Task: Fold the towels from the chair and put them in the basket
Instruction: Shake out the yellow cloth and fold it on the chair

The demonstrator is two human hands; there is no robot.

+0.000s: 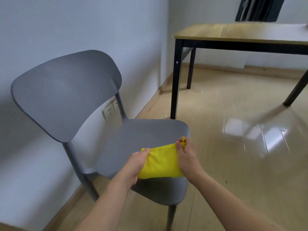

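Towel: yellow towel (160, 161) folded, long axis left–right over chair (143, 134) seat.
Hands: left hand (135, 165), right hand (187, 156) each pinching one end.
Basket: not visible; direction unknown.

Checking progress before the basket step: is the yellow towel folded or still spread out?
Folded. The yellow towel is a small compact rectangle gripped between the left hand and right hand over the chair seat.

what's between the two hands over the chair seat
In the head view, a folded yellow towel spans the gap: the left hand grips one end, the right hand the other, above the grey chair seat.
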